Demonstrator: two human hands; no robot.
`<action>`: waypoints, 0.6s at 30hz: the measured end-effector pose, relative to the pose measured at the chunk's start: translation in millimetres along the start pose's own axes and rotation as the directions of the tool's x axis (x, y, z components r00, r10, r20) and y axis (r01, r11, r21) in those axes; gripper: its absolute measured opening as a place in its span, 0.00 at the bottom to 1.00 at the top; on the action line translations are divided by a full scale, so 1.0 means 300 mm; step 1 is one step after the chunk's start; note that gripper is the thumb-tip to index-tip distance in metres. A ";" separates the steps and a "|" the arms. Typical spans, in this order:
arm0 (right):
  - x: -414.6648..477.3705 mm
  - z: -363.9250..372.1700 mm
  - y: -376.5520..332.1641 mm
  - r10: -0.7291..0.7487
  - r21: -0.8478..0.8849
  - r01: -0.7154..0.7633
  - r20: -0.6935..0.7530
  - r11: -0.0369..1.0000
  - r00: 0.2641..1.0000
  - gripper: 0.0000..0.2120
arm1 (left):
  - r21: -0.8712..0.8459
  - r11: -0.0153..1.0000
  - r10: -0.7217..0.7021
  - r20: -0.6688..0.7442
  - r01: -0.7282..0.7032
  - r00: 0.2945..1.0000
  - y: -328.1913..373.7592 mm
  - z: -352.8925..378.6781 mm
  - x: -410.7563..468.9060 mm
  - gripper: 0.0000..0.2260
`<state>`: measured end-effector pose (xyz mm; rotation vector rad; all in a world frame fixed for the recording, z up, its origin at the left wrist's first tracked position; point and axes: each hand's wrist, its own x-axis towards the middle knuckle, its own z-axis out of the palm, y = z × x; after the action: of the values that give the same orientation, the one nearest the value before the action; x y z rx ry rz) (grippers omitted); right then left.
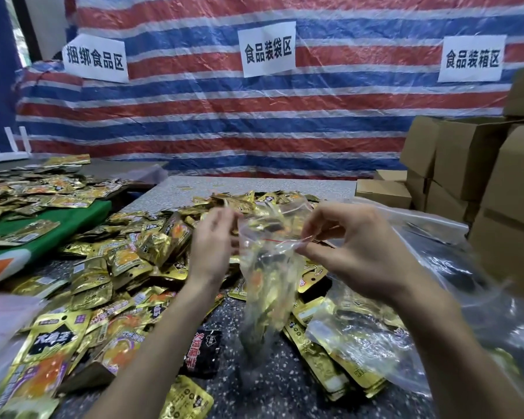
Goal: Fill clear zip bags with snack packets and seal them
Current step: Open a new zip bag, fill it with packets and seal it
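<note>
Backdrop: striped tarp [315, 116]; speckled table [254, 182] heaped with snack packets [127, 258].
Zip bag [266, 267]: hangs filled between both hands.
Right hand [354, 249]: pinches the zip strip, likely to seal.
Left hand [212, 246]: blurred beside the mouth; grip unclear.

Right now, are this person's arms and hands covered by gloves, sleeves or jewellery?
No. The left hand and right hand are bare: no gloves or rings show. Both forearms are uncovered to the picture's edge, with no sleeve, watch or wristband in view. The left hand is blurred, so fine detail there is unsure.
</note>
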<state>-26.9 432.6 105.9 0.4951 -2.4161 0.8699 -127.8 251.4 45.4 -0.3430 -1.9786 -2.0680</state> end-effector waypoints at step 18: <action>-0.006 -0.016 -0.011 -0.003 0.053 -0.002 0.082 0.999 0.997 0.05 | 0.732 0.486 -0.090 0.586 -0.478 0.806 -0.481 0.075 0.018 0.26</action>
<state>-22.1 433.6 109.6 0.5616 -2.4716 0.9328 -182.7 279.4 -87.2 -0.9684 -2.8186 -0.5870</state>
